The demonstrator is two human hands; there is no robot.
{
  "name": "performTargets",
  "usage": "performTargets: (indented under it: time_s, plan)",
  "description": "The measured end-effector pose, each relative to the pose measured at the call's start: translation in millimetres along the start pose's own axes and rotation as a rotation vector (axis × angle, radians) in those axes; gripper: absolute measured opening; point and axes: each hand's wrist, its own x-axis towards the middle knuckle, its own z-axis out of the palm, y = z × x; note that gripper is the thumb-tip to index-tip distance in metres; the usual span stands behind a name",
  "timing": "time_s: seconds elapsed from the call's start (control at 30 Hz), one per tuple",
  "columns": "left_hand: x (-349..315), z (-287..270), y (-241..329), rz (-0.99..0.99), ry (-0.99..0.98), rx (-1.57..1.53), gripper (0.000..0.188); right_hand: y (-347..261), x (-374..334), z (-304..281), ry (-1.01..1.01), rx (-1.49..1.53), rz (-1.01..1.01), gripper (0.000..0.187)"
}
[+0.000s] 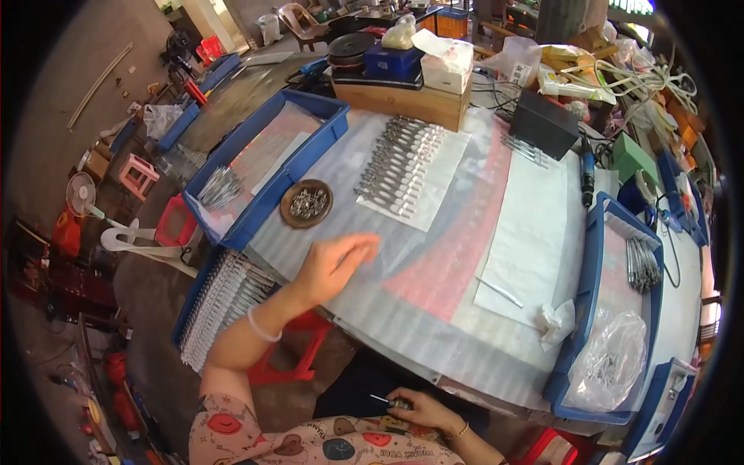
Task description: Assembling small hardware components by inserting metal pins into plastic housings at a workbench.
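A: The left hand (337,267) hovers over the grey-covered table (364,302), fingers bent together; I can't tell whether anything is pinched there. And the right hand (426,411)?

B: Closed round a short tool with a thin silver shaft (397,403), at five o'clock from the left hand. The shaft points between nine and ten.

A: What lies closest to the left?

B: The round brown bowl (297,223) of small metal parts (310,203), at eleven o'clock, apart from the fingers. At one o'clock, farther out, is the rank of slim silver metal pieces (399,167) on a white sheet (434,194).

A: Their long axis?

B: Each runs roughly ten to four, side by side. The left hand is nearer; from the right, they lie well apart, near twelve.
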Motion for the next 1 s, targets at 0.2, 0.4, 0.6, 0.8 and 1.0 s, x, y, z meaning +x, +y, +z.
performTargets:
  time_s: [0.2, 0.4, 0.6, 0.8, 1.0]
  plan:
    - [141.7, 27.3, -81.7, 0.386, 0.102, 0.446, 0.026, 2.2, -0.1, 2.3, -0.082, 0.195, 0.031, 0.030]
    - [210.6, 38.6, -142.8, 0.475, 0.013, 0.827, 0.015, 10.5, 1.6, -5.9, -0.117, 0.324, -0.004, 0.032]
    - [233.0, 40.1, -146.7, 0.585, -0.110, 0.954, 0.009, 4.6, 2.8, -14.0, -0.128, 0.419, 0.050, 0.032]
    - [220.4, 33.3, -135.2, 0.657, -0.008, 0.898, 0.010, -9.7, -5.2, -13.4, -0.152, 0.492, 0.117, 0.032]
    - [142.2, 17.4, -57.8, 0.381, 0.148, 0.404, 0.018, -9.8, -9.7, -2.0, -0.093, 0.437, 0.083, 0.028]
